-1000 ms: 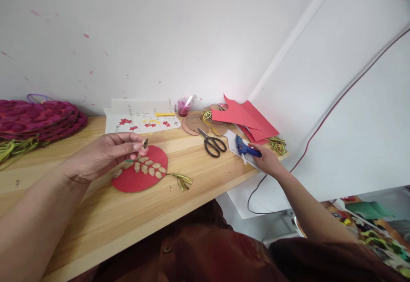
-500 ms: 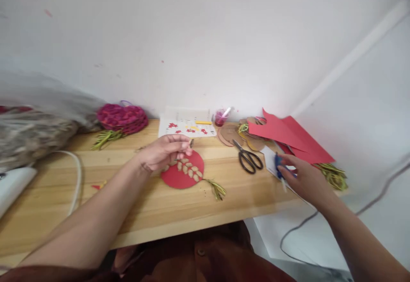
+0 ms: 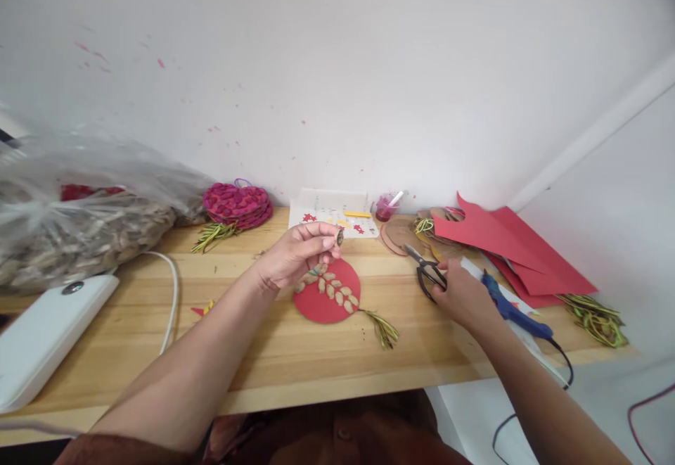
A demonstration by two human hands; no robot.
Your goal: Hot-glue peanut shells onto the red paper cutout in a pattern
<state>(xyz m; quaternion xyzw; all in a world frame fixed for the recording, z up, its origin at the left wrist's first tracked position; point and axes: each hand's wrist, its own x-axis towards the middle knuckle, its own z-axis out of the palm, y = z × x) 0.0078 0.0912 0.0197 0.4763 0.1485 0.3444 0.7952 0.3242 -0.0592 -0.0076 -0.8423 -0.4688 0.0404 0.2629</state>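
Note:
My left hand [image 3: 309, 250] is closed in a pinch on a small dark brown shell [image 3: 340, 238], held above a red paper disc [image 3: 316, 307]. Rows of pale tan shells [image 3: 333, 288] lie on the disc in a leafy pattern, and a green-yellow tassel [image 3: 384, 329] extends from its lower right edge. My right hand [image 3: 458, 292] has its fingers closed at the black handles of the scissors [image 3: 426, 268], whose blades point up and left. Beside that hand, a blue glue gun [image 3: 514, 312] lies on white paper [image 3: 477, 268].
A plastic bag of shells [image 3: 84, 240] and a white power bank [image 3: 55, 338] with a cable are at left. Further back sit a magenta tasselled piece [image 3: 237, 205], a patterned sheet [image 3: 332, 205] and a pink cup [image 3: 387, 208]. Red paper sheets [image 3: 527, 250] lie at right.
My right hand has let go of the glue gun and moved left to the scissors. My left hand still holds the shell above the disc. The camera view has shifted.

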